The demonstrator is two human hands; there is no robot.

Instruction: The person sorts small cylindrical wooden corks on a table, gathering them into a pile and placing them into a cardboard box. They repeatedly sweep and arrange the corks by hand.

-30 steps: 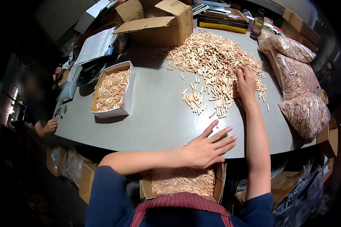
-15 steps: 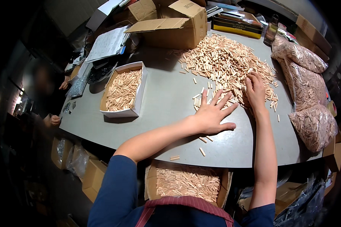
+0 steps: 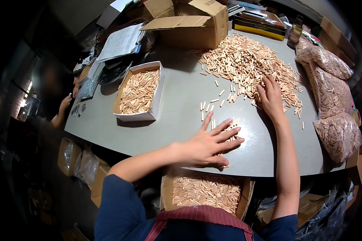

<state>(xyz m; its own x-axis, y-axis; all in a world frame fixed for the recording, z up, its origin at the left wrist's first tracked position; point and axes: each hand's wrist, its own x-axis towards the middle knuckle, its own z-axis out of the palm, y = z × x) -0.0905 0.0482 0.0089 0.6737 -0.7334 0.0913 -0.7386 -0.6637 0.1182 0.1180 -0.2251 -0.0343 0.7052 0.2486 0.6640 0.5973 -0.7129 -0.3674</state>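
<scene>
A heap of small light wooden dowels (image 3: 245,60) covers the far right part of the grey table. My left hand (image 3: 213,142) lies with fingers spread over a loose group of dowels near the table's front edge, several of them showing between and beyond the fingers. At the near side of the heap, my right hand (image 3: 271,98) rests with bent fingers on the dowels, thumb apart from the fingers. Below the table edge in front of me, a cardboard box (image 3: 167,192) holds many more dowels.
A white box (image 3: 159,94) of dowels stands left of centre. Clear bags of dowels (image 3: 336,100) line the right edge. Behind are a large open carton (image 3: 189,28), papers (image 3: 120,44) and a bottle (image 3: 295,33). A co-worker's hand (image 3: 65,103) shows at the far left.
My left hand has slid toward the front edge and slightly left, with dowels under it. My right hand stays at the heap. At the left, the co-worker's hand has risen.
</scene>
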